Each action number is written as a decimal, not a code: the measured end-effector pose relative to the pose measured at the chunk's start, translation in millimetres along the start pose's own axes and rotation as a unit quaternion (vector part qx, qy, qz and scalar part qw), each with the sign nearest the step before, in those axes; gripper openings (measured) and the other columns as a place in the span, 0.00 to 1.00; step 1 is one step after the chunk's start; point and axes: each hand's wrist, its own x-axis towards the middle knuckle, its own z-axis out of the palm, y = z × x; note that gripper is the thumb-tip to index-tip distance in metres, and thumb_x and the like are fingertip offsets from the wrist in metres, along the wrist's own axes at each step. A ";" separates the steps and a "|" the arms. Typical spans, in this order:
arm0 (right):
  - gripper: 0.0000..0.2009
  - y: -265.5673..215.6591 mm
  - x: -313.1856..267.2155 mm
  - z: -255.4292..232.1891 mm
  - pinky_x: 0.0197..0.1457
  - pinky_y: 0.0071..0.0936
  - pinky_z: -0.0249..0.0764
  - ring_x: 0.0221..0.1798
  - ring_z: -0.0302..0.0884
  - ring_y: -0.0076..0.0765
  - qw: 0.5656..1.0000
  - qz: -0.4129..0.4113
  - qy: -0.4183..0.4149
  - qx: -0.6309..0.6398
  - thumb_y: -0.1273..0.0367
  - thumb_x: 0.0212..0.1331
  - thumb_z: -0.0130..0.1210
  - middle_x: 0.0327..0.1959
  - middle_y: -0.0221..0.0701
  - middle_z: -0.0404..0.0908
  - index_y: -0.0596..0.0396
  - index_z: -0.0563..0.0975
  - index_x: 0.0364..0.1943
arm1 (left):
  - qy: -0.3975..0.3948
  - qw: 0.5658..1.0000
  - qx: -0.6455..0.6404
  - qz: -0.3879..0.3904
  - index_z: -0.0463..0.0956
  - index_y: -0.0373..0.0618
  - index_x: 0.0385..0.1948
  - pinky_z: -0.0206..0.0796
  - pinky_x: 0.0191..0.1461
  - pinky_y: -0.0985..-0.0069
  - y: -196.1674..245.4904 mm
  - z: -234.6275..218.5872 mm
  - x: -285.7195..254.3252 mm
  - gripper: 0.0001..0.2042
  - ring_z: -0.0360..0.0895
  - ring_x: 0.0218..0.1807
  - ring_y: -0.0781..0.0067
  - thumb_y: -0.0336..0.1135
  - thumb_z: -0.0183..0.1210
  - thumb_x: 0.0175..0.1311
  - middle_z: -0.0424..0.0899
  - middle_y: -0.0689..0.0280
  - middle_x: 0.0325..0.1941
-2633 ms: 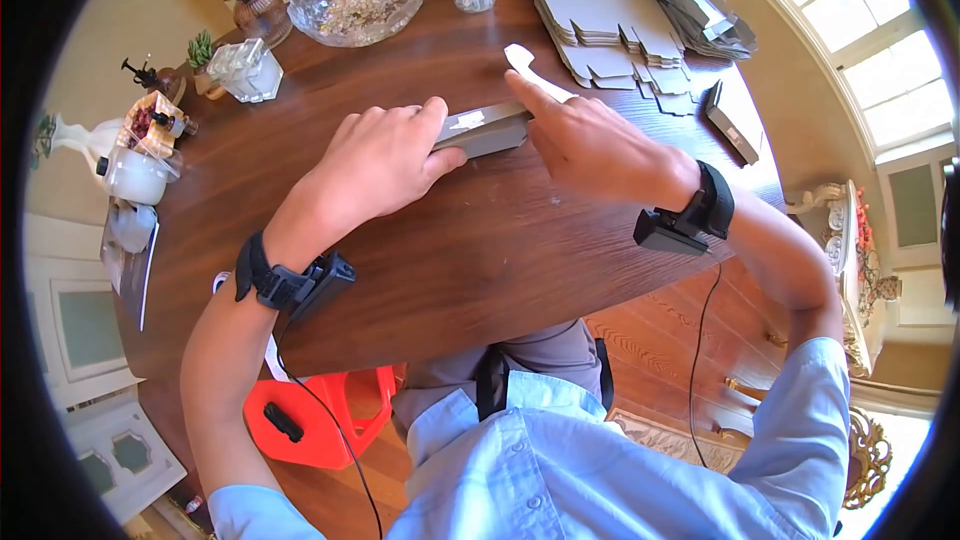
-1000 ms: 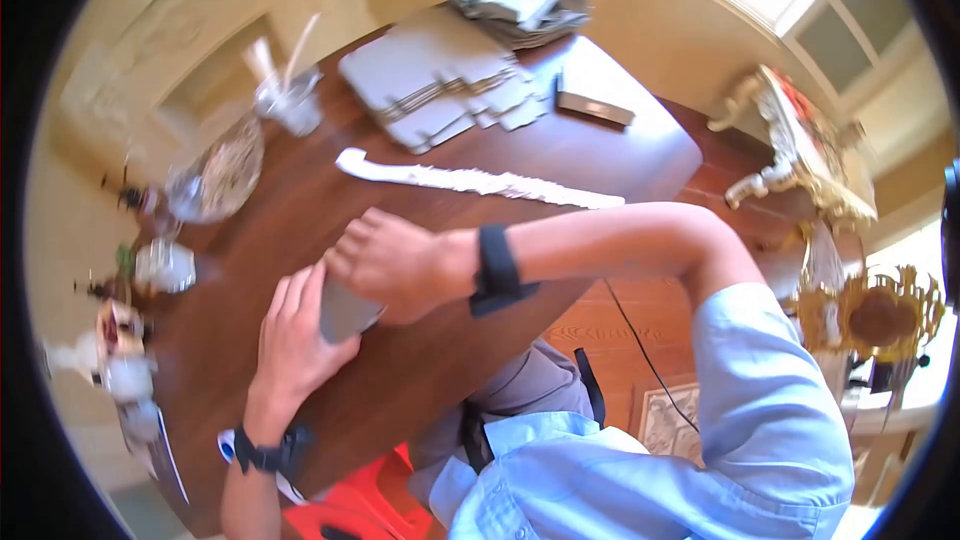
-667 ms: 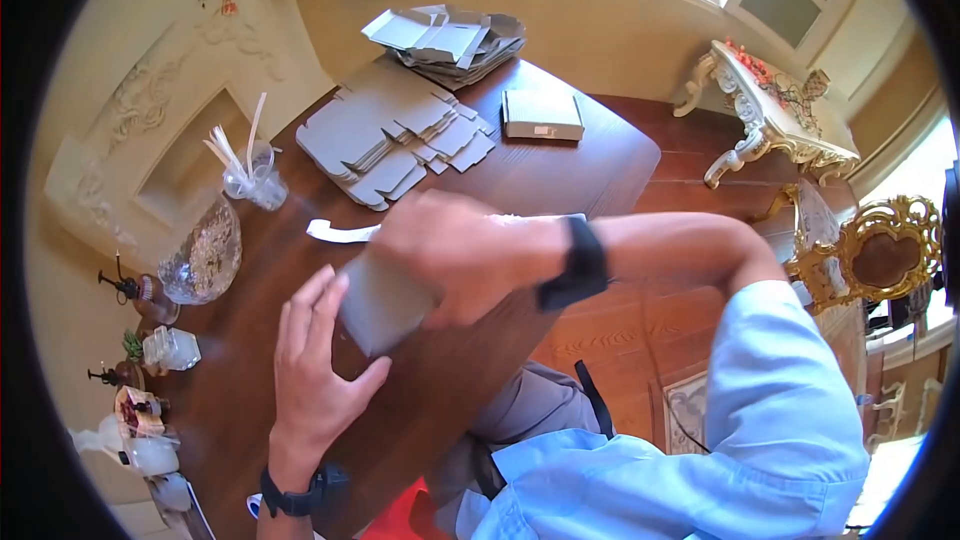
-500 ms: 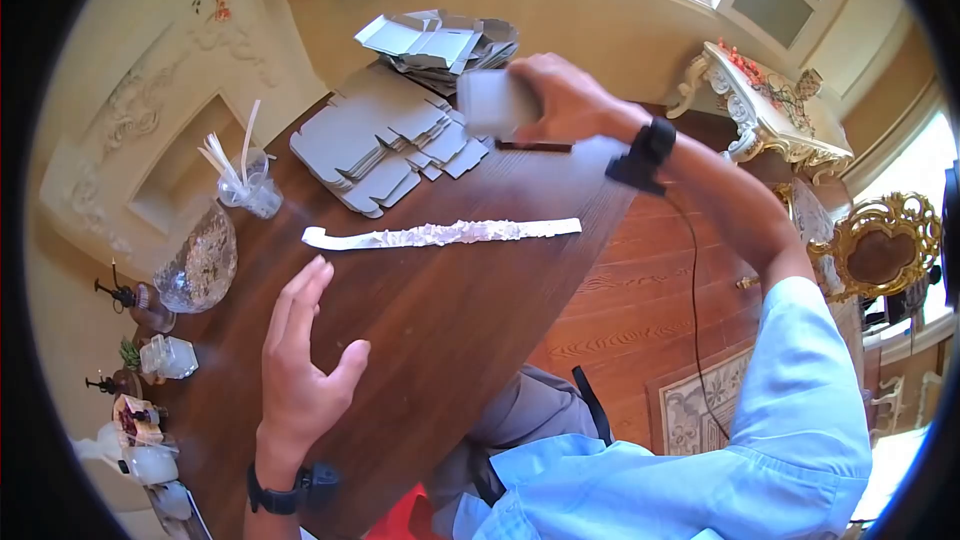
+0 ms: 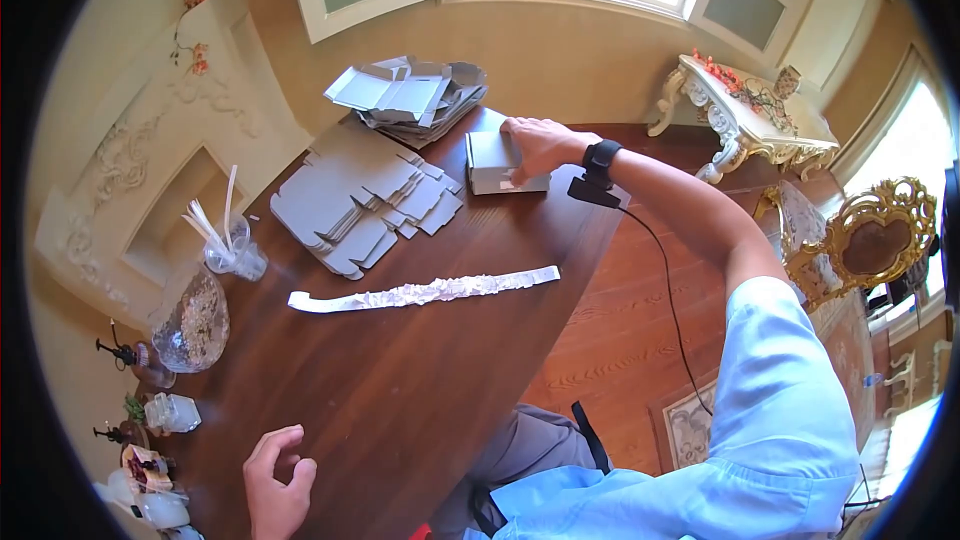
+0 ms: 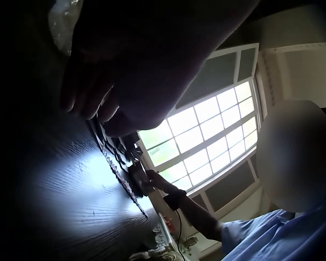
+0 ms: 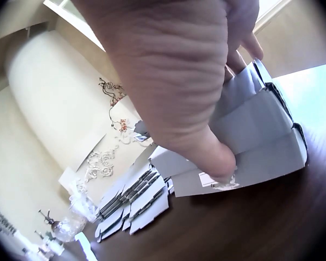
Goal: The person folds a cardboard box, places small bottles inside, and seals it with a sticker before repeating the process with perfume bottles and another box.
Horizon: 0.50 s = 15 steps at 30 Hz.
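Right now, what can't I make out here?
Insides of the stacked boxes: hidden by cardboard walls, all views.
Label print: too small, partly behind the thumb of the right hand, right wrist view.
Wrist end of the left hand: cut off by the bottom edge, head view.
Detail on its fingers: lost in shadow, left wrist view.

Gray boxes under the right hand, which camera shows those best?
The right wrist view: the gray boxes are close and large there, though the right hand covers part. The head view shows them smaller, from above; the left wrist view, only small and dark.
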 end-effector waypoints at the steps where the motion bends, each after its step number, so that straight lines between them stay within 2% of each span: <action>1: 0.50 1.7 1.1 -1.3 0.69 0.43 0.72 0.65 0.76 0.57 1.000 -0.009 0.002 -0.002 0.51 0.37 0.79 0.62 0.52 0.78 0.64 0.69 0.67 | 0.009 1.000 -0.007 -0.002 0.82 0.36 0.50 0.77 0.55 0.73 -1.7 -2.4 -5.6 0.17 0.84 0.53 0.68 0.21 0.60 0.57 0.86 0.60 0.51; 3: 0.50 6.2 -4.9 -2.7 0.69 0.44 0.72 0.65 0.76 0.56 1.000 -0.020 0.003 -0.019 0.51 0.37 0.79 0.62 0.51 0.78 0.63 0.69 0.66 | 0.022 1.000 -0.017 -0.012 0.82 0.36 0.50 0.77 0.55 0.73 -8.3 -8.7 -13.4 0.17 0.84 0.53 0.68 0.21 0.60 0.57 0.86 0.60 0.50; 4: 0.50 4.1 -4.3 -3.8 0.69 0.44 0.72 0.65 0.77 0.56 0.999 -0.037 0.003 -0.036 0.51 0.36 0.80 0.61 0.51 0.78 0.63 0.70 0.65 | 0.033 0.999 -0.001 0.020 0.83 0.36 0.49 0.77 0.53 0.73 -14.2 -14.3 -17.4 0.17 0.85 0.51 0.68 0.21 0.61 0.56 0.87 0.59 0.51; 5: 0.52 4.6 -5.7 -10.8 0.71 0.44 0.71 0.66 0.76 0.56 0.998 -0.040 -0.032 -0.020 0.50 0.35 0.80 0.63 0.51 0.78 0.62 0.69 0.67 | 0.052 0.998 0.016 0.040 0.83 0.37 0.48 0.78 0.52 0.73 -21.2 -19.4 -27.7 0.16 0.85 0.49 0.67 0.21 0.62 0.55 0.87 0.58 0.51; 6: 0.54 -0.1 -15.0 -21.5 0.73 0.44 0.70 0.68 0.74 0.55 0.998 -0.068 -0.011 -0.002 0.53 0.34 0.81 0.66 0.49 0.77 0.59 0.68 0.71 | 0.069 0.996 0.016 0.049 0.83 0.36 0.47 0.78 0.49 0.74 -21.8 -24.0 -31.8 0.15 0.85 0.47 0.70 0.21 0.62 0.55 0.88 0.58 0.50; 7: 0.56 16.3 -10.8 -10.0 0.75 0.43 0.68 0.71 0.72 0.55 0.988 -0.141 0.063 0.017 0.55 0.31 0.80 0.69 0.47 0.76 0.57 0.67 0.73 | 0.075 0.995 0.041 0.057 0.83 0.37 0.46 0.78 0.48 0.75 -24.4 -32.7 -37.1 0.14 0.85 0.45 0.70 0.20 0.63 0.57 0.88 0.59 0.49; 8: 0.54 6.6 -10.9 -16.2 0.77 0.44 0.65 0.73 0.70 0.54 0.985 -0.150 0.083 0.011 0.58 0.32 0.78 0.70 0.45 0.75 0.55 0.68 0.73 | 0.103 0.993 0.023 0.055 0.83 0.37 0.46 0.78 0.47 0.76 -25.5 -37.8 -43.2 0.12 0.86 0.44 0.71 0.21 0.63 0.59 0.88 0.59 0.49; 9: 0.48 -8.0 -13.9 -19.2 0.79 0.46 0.63 0.74 0.69 0.55 0.976 -0.181 0.117 0.019 0.63 0.38 0.75 0.71 0.46 0.74 0.56 0.69 0.72 | 0.108 0.994 -0.029 -0.013 0.83 0.36 0.45 0.76 0.57 0.71 -23.7 -48.5 -52.2 0.11 0.85 0.51 0.65 0.23 0.61 0.61 0.88 0.57 0.47; 10: 0.43 -22.2 -14.3 -18.0 0.79 0.45 0.63 0.75 0.68 0.54 0.967 -0.202 0.154 0.014 0.71 0.43 0.70 0.70 0.45 0.74 0.57 0.70 0.71 | 0.123 0.992 -0.008 -0.011 0.83 0.37 0.45 0.76 0.54 0.74 -36.9 -60.9 -65.9 0.10 0.85 0.49 0.70 0.24 0.62 0.62 0.88 0.61 0.48; 11: 0.39 -49.9 -18.6 -16.8 0.77 0.41 0.65 0.73 0.70 0.50 0.963 -0.200 0.173 0.050 0.76 0.45 0.67 0.68 0.44 0.75 0.59 0.71 0.69 | 0.150 0.987 -0.028 -0.058 0.83 0.37 0.44 0.76 0.52 0.75 -42.9 -72.1 -81.1 0.09 0.85 0.47 0.74 0.25 0.63 0.63 0.88 0.62 0.47; 12: 0.35 -86.5 -25.2 -20.9 0.74 0.38 0.68 0.69 0.74 0.46 0.948 -0.236 0.178 0.117 0.78 0.46 0.66 0.65 0.42 0.77 0.59 0.73 0.66 | 0.167 0.981 -0.051 -0.085 0.83 0.37 0.44 0.76 0.50 0.77 -48.8 -84.0 -94.6 0.09 0.84 0.45 0.78 0.25 0.63 0.64 0.88 0.64 0.46; 13: 0.30 -131.5 -38.2 -30.4 0.70 0.41 0.72 0.64 0.79 0.54 0.945 -0.249 0.166 0.133 0.77 0.46 0.68 0.58 0.45 0.82 0.58 0.77 0.59 | 0.206 0.971 -0.042 -0.116 0.83 0.38 0.43 0.76 0.48 0.78 -60.1 -95.7 -109.7 0.08 0.83 0.44 0.80 0.26 0.63 0.64 0.88 0.66 0.45; 14: 0.24 -174.6 -55.6 -37.1 0.66 0.39 0.74 0.58 0.82 0.50 0.951 -0.229 0.128 0.161 0.78 0.49 0.66 0.51 0.43 0.86 0.58 0.80 0.55 | 0.233 0.962 -0.034 -0.135 0.83 0.38 0.42 0.76 0.47 0.80 -69.4 -105.2 -119.4 0.06 0.83 0.43 0.83 0.27 0.64 0.65 0.88 0.67 0.44; 15: 0.22 -217.1 -66.7 -40.7 0.64 0.38 0.75 0.55 0.83 0.48 0.945 -0.258 0.075 0.184 0.78 0.50 0.66 0.49 0.42 0.87 0.59 0.81 0.53 | 0.255 0.954 -0.038 -0.152 0.83 0.39 0.41 0.76 0.48 0.81 -82.4 -116.0 -127.9 0.06 0.82 0.43 0.83 0.26 0.63 0.66 0.87 0.69 0.42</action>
